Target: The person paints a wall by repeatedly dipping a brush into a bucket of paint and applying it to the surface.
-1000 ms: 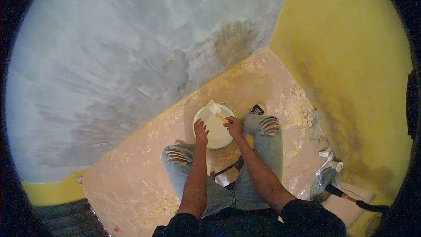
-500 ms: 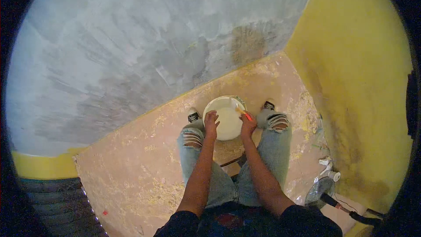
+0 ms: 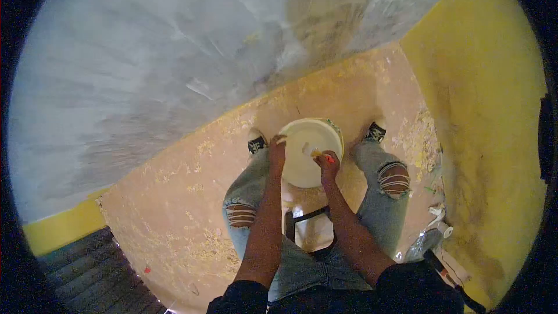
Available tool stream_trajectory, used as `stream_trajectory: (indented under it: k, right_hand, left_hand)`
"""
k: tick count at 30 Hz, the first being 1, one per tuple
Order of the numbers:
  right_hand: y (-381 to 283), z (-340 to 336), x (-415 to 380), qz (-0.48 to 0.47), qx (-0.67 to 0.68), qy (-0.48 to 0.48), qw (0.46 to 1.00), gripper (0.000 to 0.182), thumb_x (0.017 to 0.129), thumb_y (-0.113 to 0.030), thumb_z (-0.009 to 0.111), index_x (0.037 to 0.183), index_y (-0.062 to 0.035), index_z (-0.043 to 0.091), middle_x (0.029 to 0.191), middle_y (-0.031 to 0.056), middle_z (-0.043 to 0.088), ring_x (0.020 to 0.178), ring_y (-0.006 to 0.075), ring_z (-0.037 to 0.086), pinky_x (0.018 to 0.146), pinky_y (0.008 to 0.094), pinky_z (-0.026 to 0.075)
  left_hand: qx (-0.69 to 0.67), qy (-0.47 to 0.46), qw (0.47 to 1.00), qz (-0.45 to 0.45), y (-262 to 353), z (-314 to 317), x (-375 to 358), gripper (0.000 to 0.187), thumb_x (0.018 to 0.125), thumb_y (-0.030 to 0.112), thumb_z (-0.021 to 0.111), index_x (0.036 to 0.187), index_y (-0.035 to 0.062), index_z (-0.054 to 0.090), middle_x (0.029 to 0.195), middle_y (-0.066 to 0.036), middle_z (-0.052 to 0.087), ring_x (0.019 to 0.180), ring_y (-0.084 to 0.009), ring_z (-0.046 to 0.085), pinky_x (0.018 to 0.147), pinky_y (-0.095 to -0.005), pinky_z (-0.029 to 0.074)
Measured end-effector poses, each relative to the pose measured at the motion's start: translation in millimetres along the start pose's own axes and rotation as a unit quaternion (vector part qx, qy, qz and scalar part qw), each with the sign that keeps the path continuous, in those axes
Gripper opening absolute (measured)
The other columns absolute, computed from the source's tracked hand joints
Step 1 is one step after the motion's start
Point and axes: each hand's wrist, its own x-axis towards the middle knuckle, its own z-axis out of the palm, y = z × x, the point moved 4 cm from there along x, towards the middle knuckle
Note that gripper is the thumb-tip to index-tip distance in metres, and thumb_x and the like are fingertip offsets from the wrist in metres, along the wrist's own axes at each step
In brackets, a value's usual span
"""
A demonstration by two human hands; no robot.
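Observation:
A round bucket (image 3: 299,168) of pale, creamy liquid stands on the floor between my feet. My left hand (image 3: 277,154) is at the bucket's left rim, with its fingers closed round the edge. Over the right part of the bucket, my right hand (image 3: 329,166) grips a brush (image 3: 317,154) with a red-orange handle. The brush's bristle end points left, at or just above the liquid; whether it touches is hard to tell.
A grey-white wall (image 3: 145,70) rises ahead, a yellow wall (image 3: 482,81) at the right. Flaky paint marks the floor (image 3: 174,221). A dark stool frame (image 3: 308,216) shows between my legs. Clutter with a black-handled item (image 3: 433,260) lies lower right; dark slats (image 3: 87,273) lower left.
My view has shifted and my knees have spread wider, showing more of the stool frame. The brush has moved from the bucket's right rim inward over the liquid.

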Motion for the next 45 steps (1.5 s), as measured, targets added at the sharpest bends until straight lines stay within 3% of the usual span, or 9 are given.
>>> stream_trajectory:
  k: [3,10,12,22,31,37,39,43,45]
  right_hand:
    - [28.9,12.5,24.8,0.010,-0.051,-0.016,0.999,0.013,0.082,0.007,0.063,0.090,-0.0021,0.059,0.085,0.0083,0.061,0.074,0.0205,0.064,0.069,0.0361,0.061]
    - [45.3,58.1,45.4,-0.058,-0.243,-0.074,0.965,0.017,0.076,0.002,0.070,0.090,-0.0021,0.061,0.084,0.0045,0.062,0.078,0.0140,0.062,0.070,0.0298,0.056]
    - [61.1,58.6,48.7,-0.056,-0.267,-0.073,0.959,0.017,0.076,0.001,0.070,0.090,-0.0024,0.062,0.084,0.0037,0.063,0.078,0.0130,0.061,0.071,0.0287,0.054]
    - [120.2,63.5,60.0,-0.096,-0.296,-0.056,0.949,0.015,0.076,-0.009,0.072,0.087,-0.0048,0.062,0.078,0.0075,0.063,0.074,0.0156,0.060,0.070,0.0302,0.049]
    - [78.4,59.0,65.0,-0.176,-0.377,-0.071,0.907,0.018,0.073,-0.009,0.074,0.078,-0.0032,0.057,0.075,0.0109,0.061,0.069,0.0209,0.061,0.064,0.0345,0.049]
    - [93.3,47.0,70.9,-0.054,-0.276,-0.021,0.959,0.023,0.082,-0.013,0.072,0.074,-0.0055,0.052,0.065,0.0046,0.055,0.059,0.0146,0.058,0.057,0.0315,0.048]
    - [95.3,47.9,71.0,-0.052,-0.234,-0.002,0.971,0.025,0.084,-0.015,0.072,0.072,-0.0063,0.051,0.065,0.0030,0.055,0.059,0.0127,0.058,0.056,0.0302,0.049]
    - [103.9,52.8,68.0,0.043,-0.114,0.050,0.991,0.025,0.086,-0.020,0.071,0.075,-0.0054,0.054,0.070,0.0031,0.059,0.064,0.0112,0.061,0.060,0.0291,0.055]
    - [104.6,52.6,66.2,0.034,-0.120,0.060,0.990,0.025,0.087,-0.022,0.071,0.078,-0.0043,0.056,0.072,0.0030,0.060,0.065,0.0112,0.062,0.061,0.0289,0.057]
  left_hand:
    - [0.185,-0.016,0.977,-0.106,48.9,-2.9,21.8,0.038,0.081,0.002,0.061,0.119,0.0078,0.057,0.116,-0.016,0.059,0.112,-0.0309,0.054,0.098,-0.0397,0.042]
    - [0.346,-0.096,0.931,-0.069,-35.7,-6.2,13.2,0.092,0.076,0.012,0.073,0.149,0.0074,0.018,0.147,-0.028,0.027,0.135,-0.0471,0.028,0.109,-0.0495,0.032]
    - [0.403,-0.182,0.869,-0.223,2.5,7.2,18.7,0.116,0.067,0.019,0.082,0.150,0.0056,0.002,0.149,-0.033,0.016,0.138,-0.0497,0.016,0.113,-0.0511,0.023]
    - [0.438,-0.166,0.876,-0.118,-64.0,-4.3,3.1,0.126,0.061,0.015,0.082,0.149,0.0030,-0.008,0.148,-0.037,0.009,0.138,-0.0513,0.012,0.113,-0.0534,0.020]
    - [0.268,-0.170,0.918,-0.239,-41.2,-3.5,5.7,0.119,0.062,0.011,0.080,0.149,0.0024,0.000,0.149,-0.032,0.014,0.139,-0.0491,0.011,0.115,-0.0529,0.010]
    - [0.258,0.050,0.950,-0.169,-36.1,-24.4,-35.2,0.088,0.078,0.013,0.070,0.148,0.0029,0.018,0.147,-0.027,0.026,0.139,-0.0400,0.022,0.114,-0.0477,0.019]
    - [-0.210,0.125,0.951,-0.191,-60.8,-29.2,-38.8,0.075,0.087,0.015,0.061,0.148,0.0060,0.019,0.144,-0.025,0.034,0.136,-0.0367,0.030,0.113,-0.0450,0.024]
    - [0.003,0.055,0.990,-0.126,-101.0,-58.5,-53.2,0.064,0.093,0.022,0.053,0.148,0.0090,0.023,0.141,-0.023,0.040,0.134,-0.0328,0.036,0.112,-0.0442,0.027]
    - [-0.483,0.172,0.826,-0.233,-43.2,-44.0,-47.4,0.052,0.100,0.031,0.041,0.147,0.0129,0.027,0.144,-0.020,0.038,0.135,-0.0309,0.035,0.112,-0.0448,0.028]
